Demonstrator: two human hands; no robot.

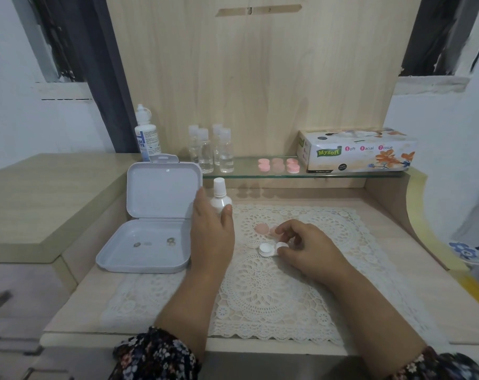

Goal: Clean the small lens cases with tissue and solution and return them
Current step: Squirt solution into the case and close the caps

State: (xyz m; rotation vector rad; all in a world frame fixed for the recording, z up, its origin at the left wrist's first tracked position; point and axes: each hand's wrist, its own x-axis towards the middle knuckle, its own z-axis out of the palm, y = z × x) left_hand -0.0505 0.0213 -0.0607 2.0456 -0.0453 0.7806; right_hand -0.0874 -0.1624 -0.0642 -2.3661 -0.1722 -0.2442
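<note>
On the lace mat (260,292), the right hand (309,250) is pinching one cup of the white lens case (271,249) in curled fingers, with two loose pink caps (265,229) lying just beyond it. The left hand (212,237) is curling around the small white bottle (220,197) beside the open grey box (150,223). Farther back, on the glass shelf (260,172), pink lens cases (278,165) are sitting between clear bottles (212,149) and the tissue box (356,150).

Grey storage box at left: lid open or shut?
Open. The grey storage box has its lid standing upright behind the tray, with small items lying inside.
</note>
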